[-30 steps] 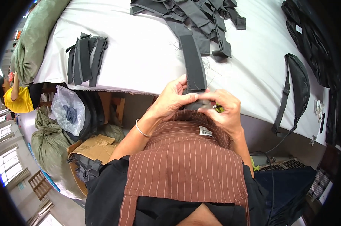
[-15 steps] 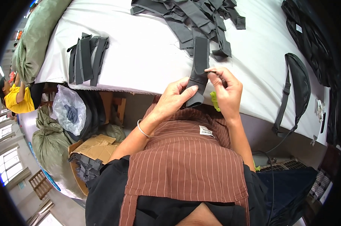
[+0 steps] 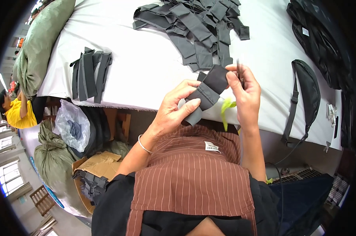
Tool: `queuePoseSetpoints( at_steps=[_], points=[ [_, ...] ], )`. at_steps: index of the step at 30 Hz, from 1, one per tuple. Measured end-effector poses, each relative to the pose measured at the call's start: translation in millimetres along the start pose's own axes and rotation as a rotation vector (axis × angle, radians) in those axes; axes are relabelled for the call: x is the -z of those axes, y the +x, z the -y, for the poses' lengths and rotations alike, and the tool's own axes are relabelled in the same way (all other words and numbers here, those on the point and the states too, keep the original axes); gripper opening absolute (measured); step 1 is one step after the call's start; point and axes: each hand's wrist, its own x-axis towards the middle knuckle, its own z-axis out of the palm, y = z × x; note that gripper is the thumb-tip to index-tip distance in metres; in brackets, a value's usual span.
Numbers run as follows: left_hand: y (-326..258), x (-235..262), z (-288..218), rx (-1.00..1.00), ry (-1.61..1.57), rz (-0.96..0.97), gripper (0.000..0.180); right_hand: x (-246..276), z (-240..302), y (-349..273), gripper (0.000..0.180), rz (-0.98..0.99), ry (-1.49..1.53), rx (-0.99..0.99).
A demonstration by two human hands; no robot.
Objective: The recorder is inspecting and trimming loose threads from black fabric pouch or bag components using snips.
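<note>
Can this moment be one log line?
left hand: holds folded grey fabric strip; right hand: holds slim dark object, touches strip; beyond: tangled grey fabric strips

You have open white cloth (image 3: 140, 74) left of your left hand (image 3: 174, 104), reaching to the stacked dark strips (image 3: 89, 74) at the frame's left. The heap of strips (image 3: 197, 29) blocks your way at top centre. The dark piece (image 3: 206, 96) spans the gap between your hands. Right of your right hand (image 3: 246, 90), a lane runs to the black pouch (image 3: 307, 94).
</note>
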Motion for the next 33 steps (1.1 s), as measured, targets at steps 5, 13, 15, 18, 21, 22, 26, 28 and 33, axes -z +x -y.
queuePoseSetpoints(
  at_steps=[5,13,15,18,21,22,26,28,33],
  points=[
    [10,1,3,0.008,-0.042,-0.089,0.017,10,20,-22,0.021,-0.098,-0.288,0.269],
    [25,-1,12,0.11,-0.116,-0.121,0.02,21,17,-28,0.02,0.067,-0.723,0.536],
    [26,-2,12,0.103,-0.118,-0.115,0.019,21,13,-28,0.019,0.042,-0.811,0.562],
    [27,-3,12,0.082,-0.115,-0.103,0.02,18,9,-27,0.018,0.022,-0.801,0.592],
    [27,-2,13,0.078,-0.086,-0.087,0.021,18,7,-25,0.018,0.02,-0.833,0.649],
    [27,-1,14,0.088,-0.062,-0.078,0.021,18,9,-25,0.018,0.021,-0.833,0.65],
    [27,-2,12,0.092,-0.027,-0.073,0.022,18,13,-25,0.017,0.045,-0.924,0.681],
    [27,-2,12,0.081,-0.037,-0.069,0.022,19,14,-26,0.017,0.027,-0.963,0.718],
    [24,1,8,0.087,-0.07,-0.046,0.02,20,18,-30,0.017,0.029,-0.874,0.708]
  ],
)
